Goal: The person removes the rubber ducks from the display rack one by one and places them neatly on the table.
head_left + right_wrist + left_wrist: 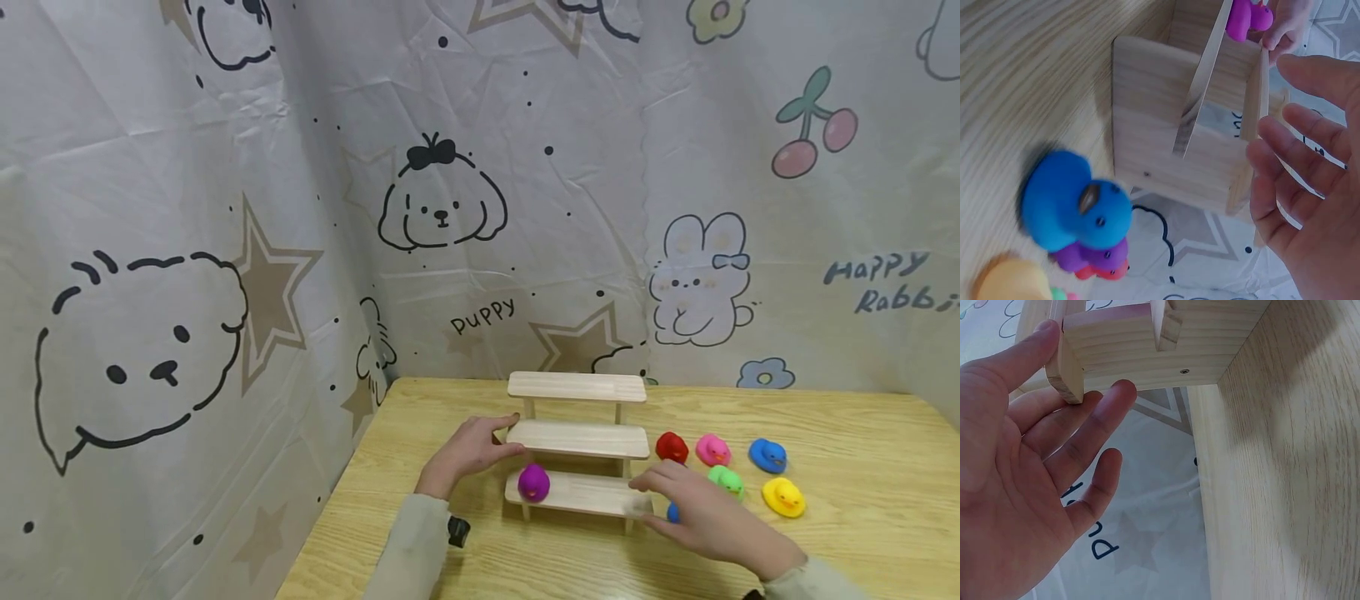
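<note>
A three-tier wooden display stand [577, 437] stands on the table with a purple toy duck [533, 483] at the left of its lowest step. My left hand [471, 450] pinches the left end of the middle step; in the left wrist view its thumb [1040, 339] lies on one side of the board and fingers on the other. Beside the right end of the lowest step is my right hand [701, 510], fingers apart and holding nothing. Under it a blue duck [673, 512] is partly hidden; the right wrist view shows that blue duck [1072, 203] more fully.
Right of the stand sit several toy ducks: red [672, 447], pink [713, 450], another blue duck [768, 456], green [726, 481] and yellow [783, 497]. A second purple duck [1094, 255] shows in the right wrist view. A printed curtain [480, 275] hangs behind the table [862, 550].
</note>
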Motion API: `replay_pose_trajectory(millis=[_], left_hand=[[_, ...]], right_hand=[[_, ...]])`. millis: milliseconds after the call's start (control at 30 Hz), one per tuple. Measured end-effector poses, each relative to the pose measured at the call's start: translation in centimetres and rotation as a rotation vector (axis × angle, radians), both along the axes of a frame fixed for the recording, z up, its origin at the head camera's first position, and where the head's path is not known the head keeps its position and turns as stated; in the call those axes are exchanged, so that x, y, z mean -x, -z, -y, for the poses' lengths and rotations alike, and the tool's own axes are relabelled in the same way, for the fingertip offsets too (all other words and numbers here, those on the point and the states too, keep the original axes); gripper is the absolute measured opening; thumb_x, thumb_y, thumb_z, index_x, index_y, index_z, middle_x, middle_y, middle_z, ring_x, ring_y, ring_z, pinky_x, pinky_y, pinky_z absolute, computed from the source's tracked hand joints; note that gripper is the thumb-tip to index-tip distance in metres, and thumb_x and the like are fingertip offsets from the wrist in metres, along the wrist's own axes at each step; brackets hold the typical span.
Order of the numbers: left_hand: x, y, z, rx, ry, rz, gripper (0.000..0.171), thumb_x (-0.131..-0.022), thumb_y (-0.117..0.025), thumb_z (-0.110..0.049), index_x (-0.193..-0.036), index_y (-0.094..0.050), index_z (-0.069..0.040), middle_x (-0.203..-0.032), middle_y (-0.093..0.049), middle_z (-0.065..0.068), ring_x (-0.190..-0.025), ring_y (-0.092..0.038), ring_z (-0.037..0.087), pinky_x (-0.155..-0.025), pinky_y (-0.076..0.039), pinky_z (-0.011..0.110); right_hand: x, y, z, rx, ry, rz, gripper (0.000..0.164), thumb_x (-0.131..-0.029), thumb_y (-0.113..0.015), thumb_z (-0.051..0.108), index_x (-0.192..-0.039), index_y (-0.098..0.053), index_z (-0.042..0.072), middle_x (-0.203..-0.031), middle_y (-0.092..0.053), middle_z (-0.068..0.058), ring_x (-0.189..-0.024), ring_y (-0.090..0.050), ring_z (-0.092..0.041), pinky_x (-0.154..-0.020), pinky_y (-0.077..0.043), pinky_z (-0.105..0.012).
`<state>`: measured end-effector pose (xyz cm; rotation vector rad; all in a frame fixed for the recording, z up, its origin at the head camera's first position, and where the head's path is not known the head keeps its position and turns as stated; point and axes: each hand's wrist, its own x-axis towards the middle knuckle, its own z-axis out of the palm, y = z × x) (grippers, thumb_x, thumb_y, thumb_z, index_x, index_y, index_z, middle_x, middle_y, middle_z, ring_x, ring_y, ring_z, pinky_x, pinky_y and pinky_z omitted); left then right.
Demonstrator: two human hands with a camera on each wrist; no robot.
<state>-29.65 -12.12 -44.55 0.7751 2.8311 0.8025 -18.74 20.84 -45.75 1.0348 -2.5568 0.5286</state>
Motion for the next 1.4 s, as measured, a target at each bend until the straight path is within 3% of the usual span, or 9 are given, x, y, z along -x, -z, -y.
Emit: replay_pose_trajectory(millis=[200, 467, 700, 967, 1200, 1400], left_hand=[[0.1, 0.0, 0.0, -0.009, 0.012, 0.003, 0.06, -0.089, -0.062, -0.047, -0.139, -0.049, -0.018, -0.131, -0.056, 0.006, -0.083, -0.061, 0.009, -0.074, -0.049, 0.027], [0.2, 0.2, 0.2, -0.02, 0.008, 0.013, 0.058, -0.088, -0.064, -0.043, -0.139, -0.051, -0.018, -0.13, -0.057, 0.006, -0.085, -0.063, 0.011, -0.074, -0.05, 0.027], [0.2, 0.2, 0.2, -0.017, 0.001, 0.014, 0.057, -0.088, -0.064, -0.042, -0.138, -0.051, -0.017, -0.127, -0.059, 0.008, -0.084, -0.063, 0.011, -0.073, -0.05, 0.027], [0.2, 0.2, 0.2, -0.011, 0.004, 0.014, 0.058, -0.089, -0.063, -0.043, -0.139, -0.05, -0.018, -0.128, -0.058, 0.008, -0.085, -0.063, 0.01, -0.074, -0.05, 0.028], [0.3, 0.3, 0.2, -0.015, 0.004, 0.017, 0.058, -0.088, -0.063, -0.044, -0.139, -0.05, -0.018, -0.128, -0.058, 0.007, -0.085, -0.063, 0.01, -0.073, -0.05, 0.027], [0.3, 0.2, 0.1, -0.016, -0.001, 0.027, 0.058, -0.088, -0.063, -0.045, -0.139, -0.05, -0.019, -0.126, -0.059, 0.008, -0.084, -0.063, 0.01, -0.069, -0.05, 0.026]], right_hand=[[0.4, -0.1, 1.4, 0.025, -0.033, -0.024, 0.036, -0.073, -0.081, 0.017, -0.104, -0.063, 0.013, -0.101, -0.06, 0.006, -0.09, -0.057, -0.01, -0.074, -0.052, -0.031], [1.4, 0.0, 3.3, 0.037, -0.066, -0.057, 0.033, -0.078, -0.079, 0.021, -0.106, -0.063, 0.012, -0.1, -0.061, 0.004, -0.089, -0.055, -0.01, -0.075, -0.05, -0.031], [1.7, -0.3, 5.4, 0.009, -0.028, 0.036, 0.03, -0.083, -0.073, 0.027, -0.108, -0.064, 0.012, -0.101, -0.061, 0.003, -0.09, -0.056, -0.011, -0.077, -0.051, -0.032], [2.5, -0.2, 7.6, 0.012, -0.019, 0.024, 0.033, -0.082, -0.075, 0.028, -0.108, -0.064, 0.013, -0.101, -0.06, 0.003, -0.092, -0.058, -0.013, -0.079, -0.05, -0.035], [3.0, 0.3, 9.1, 0.02, -0.03, 0.089, 0.035, -0.083, -0.074, 0.027, -0.11, -0.064, 0.008, -0.103, -0.062, -0.002, -0.089, -0.059, -0.015, -0.077, -0.051, -0.035], [3.4, 0.9, 10.0, 0.049, -0.01, 0.131, 0.037, -0.08, -0.076, 0.029, -0.11, -0.065, 0.01, -0.103, -0.062, -0.002, -0.085, -0.06, -0.016, -0.073, -0.051, -0.033]])
